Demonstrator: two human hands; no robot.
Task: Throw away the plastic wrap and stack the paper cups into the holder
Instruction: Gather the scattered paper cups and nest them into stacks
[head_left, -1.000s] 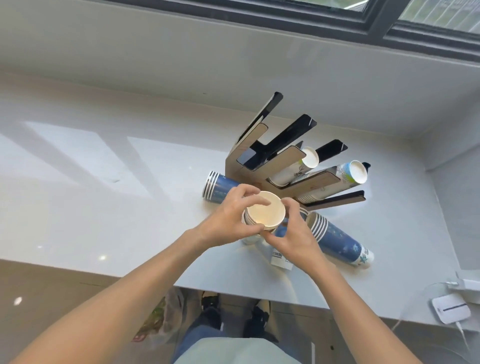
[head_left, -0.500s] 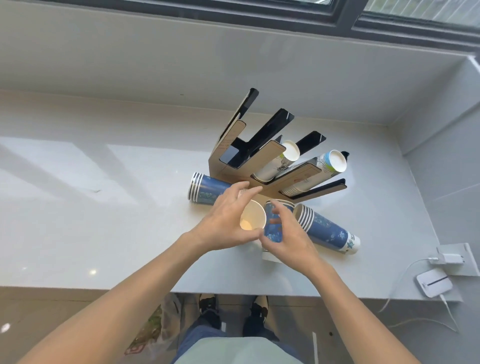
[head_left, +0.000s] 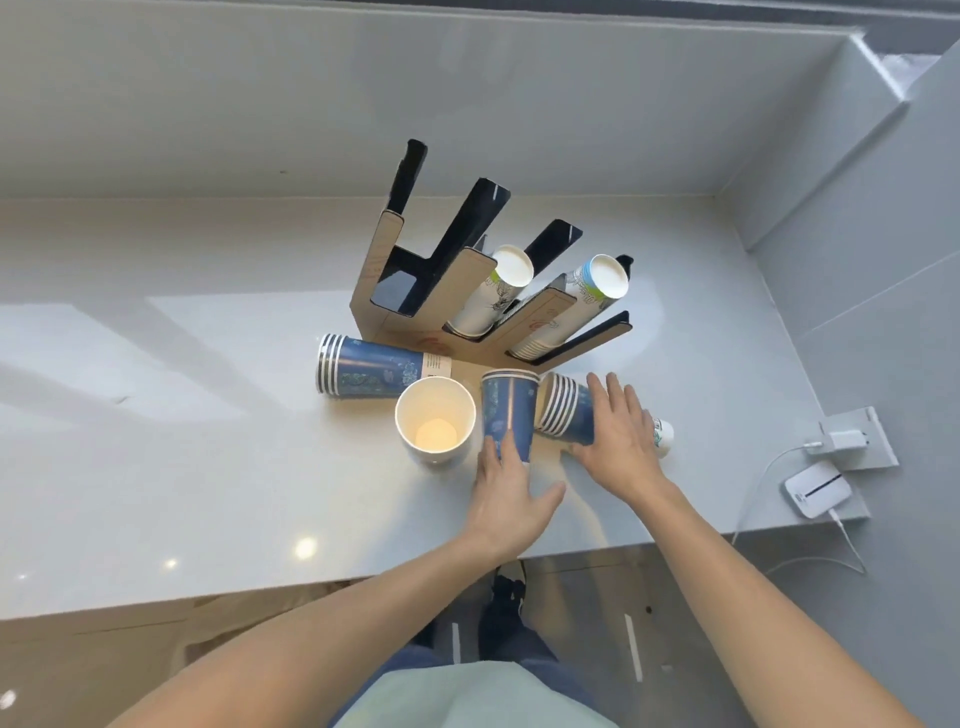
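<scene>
The brown and black cup holder (head_left: 410, 332) stands on the white counter (head_left: 156, 467), with two white cup stacks (head_left: 501, 288) (head_left: 589, 291) leaning in its right slots. In front of it, a white cup stack (head_left: 435, 415) stands mouth up beside a blue stack (head_left: 508, 408) standing mouth down. One blue stack (head_left: 369, 371) lies at the left. Another lying blue stack (head_left: 563, 410) is at the right, under my right hand (head_left: 623, 441), which rests flat on it with fingers spread. My left hand (head_left: 511, 499) touches the near side of the standing blue stack, thumb splayed away.
A white device (head_left: 818, 488) with a cable and a plugged charger (head_left: 847, 439) sit at the counter's right end. Walls close off the back and the right. The counter's front edge (head_left: 311, 587) runs just below my wrists, with my legs and shoes beneath.
Both hands have let go of the white cup stack, which now stands alone. My left hand moved to the standing blue stack; my right hand moved right onto the lying blue stack.
</scene>
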